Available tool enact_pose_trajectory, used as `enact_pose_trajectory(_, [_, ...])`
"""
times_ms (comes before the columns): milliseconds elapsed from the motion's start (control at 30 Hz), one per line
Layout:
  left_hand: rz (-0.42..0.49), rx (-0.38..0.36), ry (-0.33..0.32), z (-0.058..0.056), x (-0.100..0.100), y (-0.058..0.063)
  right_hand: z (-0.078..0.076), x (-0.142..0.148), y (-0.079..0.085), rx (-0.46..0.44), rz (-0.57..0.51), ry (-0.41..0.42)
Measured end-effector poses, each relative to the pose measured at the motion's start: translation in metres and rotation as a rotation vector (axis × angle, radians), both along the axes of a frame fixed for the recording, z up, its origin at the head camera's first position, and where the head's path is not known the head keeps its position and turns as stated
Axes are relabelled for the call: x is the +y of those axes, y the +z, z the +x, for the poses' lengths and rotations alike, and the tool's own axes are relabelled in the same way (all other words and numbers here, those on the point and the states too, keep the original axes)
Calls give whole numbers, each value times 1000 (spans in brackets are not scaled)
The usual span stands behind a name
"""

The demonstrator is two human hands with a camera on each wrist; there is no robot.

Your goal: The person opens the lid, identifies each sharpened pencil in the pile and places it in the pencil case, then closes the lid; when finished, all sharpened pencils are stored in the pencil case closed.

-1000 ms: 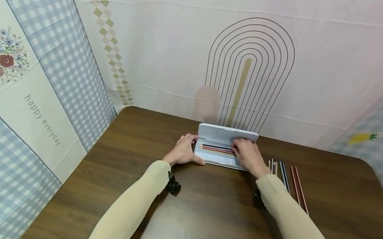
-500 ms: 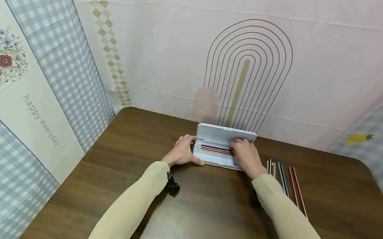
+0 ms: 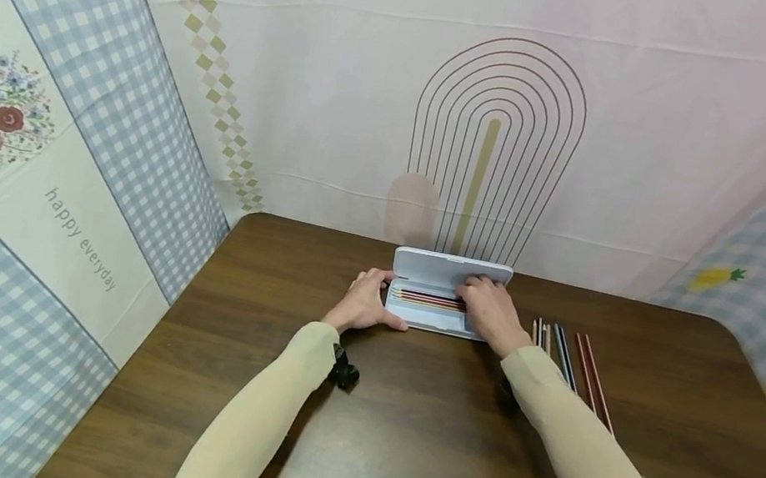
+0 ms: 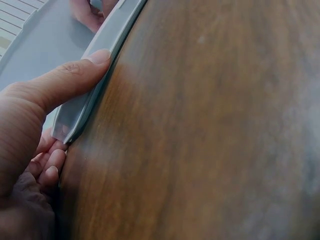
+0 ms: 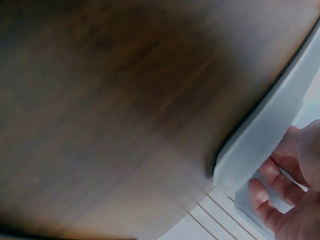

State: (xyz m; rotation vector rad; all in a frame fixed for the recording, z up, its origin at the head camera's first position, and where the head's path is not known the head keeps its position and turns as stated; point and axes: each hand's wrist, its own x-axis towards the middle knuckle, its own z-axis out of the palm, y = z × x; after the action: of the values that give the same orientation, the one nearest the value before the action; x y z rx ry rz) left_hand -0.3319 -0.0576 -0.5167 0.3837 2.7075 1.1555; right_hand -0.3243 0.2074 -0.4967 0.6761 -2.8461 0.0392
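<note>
Room before case point(image 3: 427, 316), raised lid point(image 3: 430, 265) behind

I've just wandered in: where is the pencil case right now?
In the head view, the open pencil case sits far back on the table, left of the loose pencils. The left hand grips its left end; the right hand overlaps its right end.
</note>
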Motion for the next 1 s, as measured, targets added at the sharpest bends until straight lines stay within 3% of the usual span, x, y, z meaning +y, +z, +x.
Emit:
enact_pose_trajectory(167, [5, -3, -4, 1, 2, -1, 7, 4, 6, -5, -29, 2])
enact_pose_trajectory(367, [11, -2, -4, 1, 0, 0, 23, 11, 14, 24, -191, 16])
enact_pose_trajectory(767, [4, -2, -2, 2, -1, 0, 73, 27, 40, -116, -445, -149])
enact_pose_trajectory(1000, [18, -1, 0, 1, 0, -1, 97, 43, 44, -148, -488, -252])
